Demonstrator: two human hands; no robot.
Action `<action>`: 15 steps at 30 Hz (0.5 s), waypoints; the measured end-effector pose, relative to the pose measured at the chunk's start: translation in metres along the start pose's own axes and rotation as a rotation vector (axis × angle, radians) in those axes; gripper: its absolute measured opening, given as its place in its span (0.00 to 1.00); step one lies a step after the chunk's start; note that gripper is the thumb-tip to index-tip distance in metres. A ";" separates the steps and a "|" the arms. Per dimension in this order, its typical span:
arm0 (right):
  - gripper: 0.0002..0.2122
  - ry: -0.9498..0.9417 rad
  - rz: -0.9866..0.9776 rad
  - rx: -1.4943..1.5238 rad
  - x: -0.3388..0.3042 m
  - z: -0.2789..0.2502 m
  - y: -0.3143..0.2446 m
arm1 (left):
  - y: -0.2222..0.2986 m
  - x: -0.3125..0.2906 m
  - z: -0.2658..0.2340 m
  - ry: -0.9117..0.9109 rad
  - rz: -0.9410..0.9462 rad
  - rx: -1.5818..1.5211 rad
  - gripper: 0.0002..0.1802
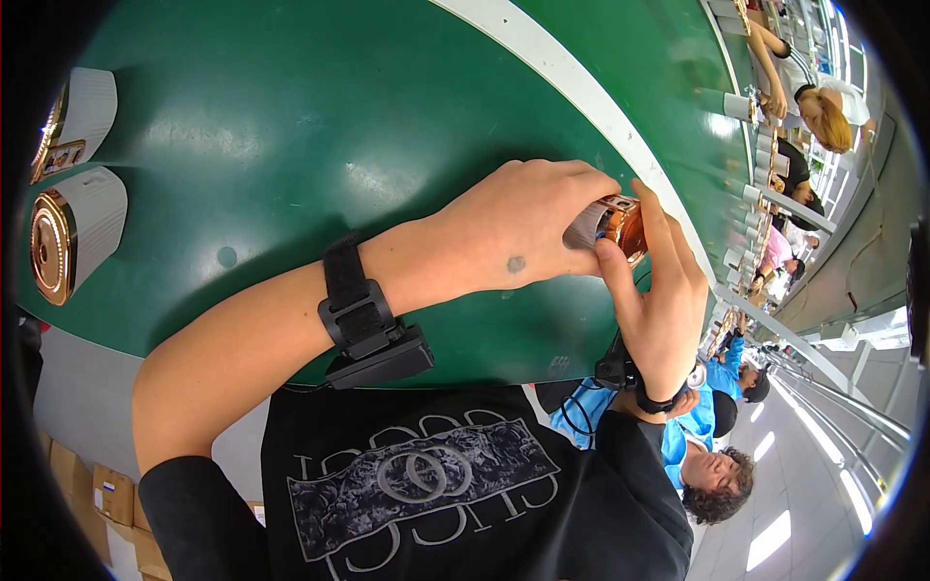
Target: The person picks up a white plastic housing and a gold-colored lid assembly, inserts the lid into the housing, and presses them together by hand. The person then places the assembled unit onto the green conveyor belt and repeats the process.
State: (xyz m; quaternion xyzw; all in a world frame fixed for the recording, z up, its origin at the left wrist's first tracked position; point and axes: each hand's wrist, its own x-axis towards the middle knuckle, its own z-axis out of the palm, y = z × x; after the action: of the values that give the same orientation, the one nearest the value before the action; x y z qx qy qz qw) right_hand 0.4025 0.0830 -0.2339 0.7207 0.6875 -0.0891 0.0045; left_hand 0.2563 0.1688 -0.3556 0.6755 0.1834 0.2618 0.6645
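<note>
A small device with a glossy copper-coloured face [632, 232] and a pale ribbed body is held between both hands, over the green table. My left hand [528, 218] reaches across from the left and closes round the ribbed body, its back hiding much of it. From the other side my right hand [668, 281] grips the device, with the thumb against the near edge of the copper face and the fingers along its far edge. Palms and fingertips partly cover the device, so its details are hard to make out.
Two similar white ribbed units with gold faces [92, 228] stand at the table's left end. A white strip [542, 44] curves across the green table [320, 126]. More units line the far right, where several people work. Cardboard boxes [113, 494] lie low at left.
</note>
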 end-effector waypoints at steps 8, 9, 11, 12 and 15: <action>0.28 -0.016 0.074 0.072 0.002 0.010 -0.004 | -0.005 0.006 -0.021 -0.232 0.077 -0.112 0.36; 0.28 -0.010 0.086 0.088 0.001 0.011 -0.004 | -0.005 0.006 -0.024 -0.266 0.081 -0.151 0.36; 0.29 -0.003 0.097 0.106 0.000 0.013 -0.002 | -0.004 0.006 -0.027 -0.299 0.085 -0.188 0.36; 0.31 0.005 0.072 0.095 -0.001 0.014 -0.001 | -0.002 0.005 -0.028 -0.302 0.040 -0.243 0.35; 0.34 0.023 0.022 0.072 -0.003 0.015 0.005 | 0.004 0.007 -0.033 -0.308 -0.049 -0.351 0.34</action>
State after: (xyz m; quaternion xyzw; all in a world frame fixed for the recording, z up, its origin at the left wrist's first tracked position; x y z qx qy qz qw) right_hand 0.4056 0.0773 -0.2490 0.7289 0.6758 -0.1053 -0.0285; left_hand 0.2417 0.1989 -0.3511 0.5767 0.0478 0.1674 0.7982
